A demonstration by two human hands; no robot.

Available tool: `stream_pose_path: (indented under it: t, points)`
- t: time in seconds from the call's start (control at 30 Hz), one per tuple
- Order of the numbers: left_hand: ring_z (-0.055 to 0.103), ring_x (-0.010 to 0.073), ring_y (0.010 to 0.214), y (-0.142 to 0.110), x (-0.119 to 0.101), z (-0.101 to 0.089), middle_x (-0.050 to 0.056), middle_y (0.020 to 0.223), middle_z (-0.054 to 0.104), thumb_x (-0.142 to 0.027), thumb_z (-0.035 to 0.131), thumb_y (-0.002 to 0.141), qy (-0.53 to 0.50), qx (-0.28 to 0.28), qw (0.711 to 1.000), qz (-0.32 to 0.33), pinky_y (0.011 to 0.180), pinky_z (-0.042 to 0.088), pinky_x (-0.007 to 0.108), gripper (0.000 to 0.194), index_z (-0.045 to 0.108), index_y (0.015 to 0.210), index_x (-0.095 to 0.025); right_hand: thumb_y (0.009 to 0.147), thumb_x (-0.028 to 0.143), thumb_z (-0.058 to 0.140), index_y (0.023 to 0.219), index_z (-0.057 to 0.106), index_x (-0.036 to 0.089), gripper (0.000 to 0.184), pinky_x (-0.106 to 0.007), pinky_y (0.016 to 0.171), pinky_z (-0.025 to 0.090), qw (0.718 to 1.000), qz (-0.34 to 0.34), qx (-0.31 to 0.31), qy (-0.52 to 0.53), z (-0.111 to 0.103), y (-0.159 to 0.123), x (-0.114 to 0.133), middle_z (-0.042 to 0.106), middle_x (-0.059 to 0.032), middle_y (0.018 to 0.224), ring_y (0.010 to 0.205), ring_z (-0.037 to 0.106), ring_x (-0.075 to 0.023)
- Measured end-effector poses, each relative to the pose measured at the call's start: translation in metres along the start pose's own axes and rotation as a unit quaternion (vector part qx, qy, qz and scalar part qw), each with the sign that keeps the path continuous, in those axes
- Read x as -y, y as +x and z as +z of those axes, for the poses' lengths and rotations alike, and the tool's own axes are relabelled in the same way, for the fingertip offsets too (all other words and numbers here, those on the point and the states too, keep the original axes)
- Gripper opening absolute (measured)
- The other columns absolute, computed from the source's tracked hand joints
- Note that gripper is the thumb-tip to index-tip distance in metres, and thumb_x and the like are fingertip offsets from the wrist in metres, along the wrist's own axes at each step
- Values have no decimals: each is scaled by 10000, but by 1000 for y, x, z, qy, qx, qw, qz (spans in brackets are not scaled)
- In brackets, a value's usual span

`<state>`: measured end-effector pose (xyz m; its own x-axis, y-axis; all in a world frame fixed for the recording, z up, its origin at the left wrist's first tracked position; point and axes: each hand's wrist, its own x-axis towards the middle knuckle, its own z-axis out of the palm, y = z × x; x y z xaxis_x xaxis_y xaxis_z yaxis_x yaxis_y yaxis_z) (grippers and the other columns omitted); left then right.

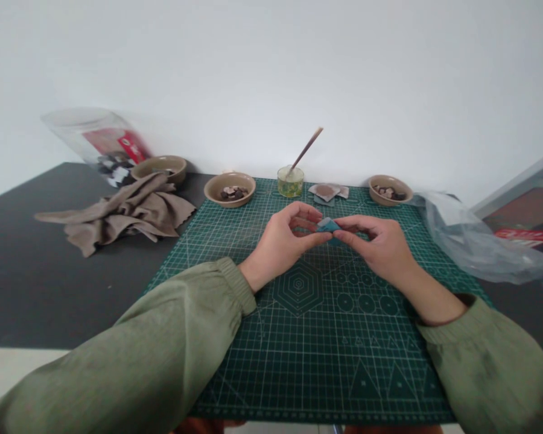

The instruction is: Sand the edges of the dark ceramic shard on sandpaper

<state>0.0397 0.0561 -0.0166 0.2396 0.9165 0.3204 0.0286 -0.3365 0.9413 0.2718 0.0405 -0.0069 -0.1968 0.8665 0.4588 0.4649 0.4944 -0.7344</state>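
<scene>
Between my two hands is a small blue folded piece [328, 225], which looks like paper or foil. My left hand [292, 232] pinches its left side with thumb and fingers. On its right side the thumb and fingertips of my right hand [377, 241] grip it. Both hands are above the green cutting mat [298, 355], and the fingers partly cover the piece. Just beyond them lie several flat square packets [326, 191], pale and brownish, with a bluish one underneath.
A glass cup [290, 182] holds yellow-green contents and a stick [306, 149]. Bowls with dark and pinkish pieces stand left [230, 190] and right [390, 190]. A brown cloth [127, 211], another bowl [160, 167] and a clear jar [104, 144] are at left; a plastic bag [470, 241] lies right.
</scene>
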Motion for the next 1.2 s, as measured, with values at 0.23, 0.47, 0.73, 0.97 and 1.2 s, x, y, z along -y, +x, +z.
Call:
stream_pose_path:
  t: [0.23, 0.47, 0.73, 0.97, 1.2]
  points:
    - [799, 192, 915, 0, -7, 2, 89, 1030, 856, -363, 904, 933, -65, 49, 997, 1, 859, 659, 327, 282, 832, 1106, -152, 950, 393, 886, 1051, 921, 266, 166, -387, 842, 680, 999, 22, 9, 28, 0, 1, 1, 904, -53, 1026, 924, 854, -272]
    - [763, 170, 830, 1, -4, 2, 66, 938, 828, -363, 900, 924, -70, 34, 997, -10, 771, 626, 295, 241, 815, 1012, -155, 960, 404, 877, 1046, 873, 232, 192, -363, 799, 642, 999, 6, 15, 33, 0, 1, 6, 869, -58, 981, 867, 800, -238]
    - [752, 165, 763, 1, -4, 3, 47, 884, 815, -404, 924, 891, -70, 12, 997, -16, 722, 621, 293, 279, 798, 966, -167, 973, 432, 858, 1003, 851, 234, 201, -372, 772, 603, 1000, -10, 14, 10, -2, 2, 5, 822, -55, 961, 829, 739, -228]
    - [775, 169, 799, 1, -3, 3, 76, 969, 849, -365, 914, 906, -75, 12, 997, -27, 739, 636, 294, 264, 835, 1042, -153, 954, 441, 874, 967, 880, 230, 211, -366, 778, 609, 1000, 15, -2, 21, -1, 2, 1, 856, -59, 945, 834, 767, -234]
    - [776, 184, 831, 0, -5, 5, 81, 968, 857, -371, 935, 884, -72, 14, 997, -11, 764, 626, 308, 264, 844, 1013, -160, 946, 403, 883, 886, 875, 228, 185, -338, 713, 575, 999, 31, 10, 44, -2, 3, 4, 832, -33, 834, 729, 728, -201]
